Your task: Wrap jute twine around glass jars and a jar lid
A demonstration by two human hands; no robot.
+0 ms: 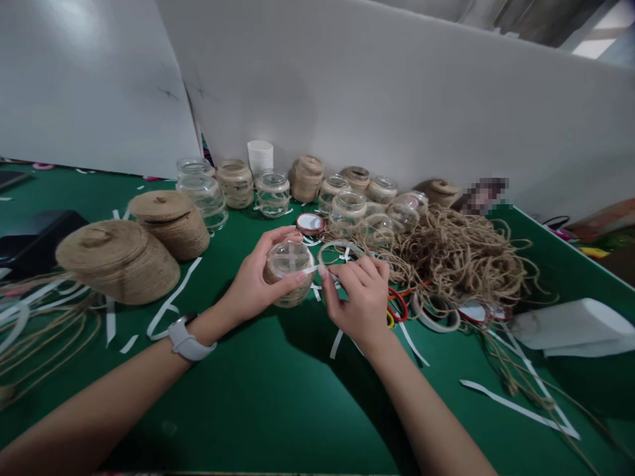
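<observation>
My left hand (254, 281) is closed round a glass jar (286, 259), thumb on the near side and fingers on the far side. Crossed strips of pale tape lie over the jar's upward face, and its side looks brownish. To the right, my right hand (361, 294) is closed on a roll of tape (342, 242), whose ring shows beyond the fingers. A short length of tape (311, 269) spans from the roll to the jar's edge near my left thumb. Part of the roll is hidden by my right fingers.
Twine-wrapped lidded jars (116, 264) stand at left. Several glass jars (272, 195) and a cup stack (260, 157) line the back. A twine heap (461, 258), red-handled scissors (398, 305), another tape roll (436, 317) and a white roll (578, 327) lie right. Paper-like strips (176, 297) are scattered.
</observation>
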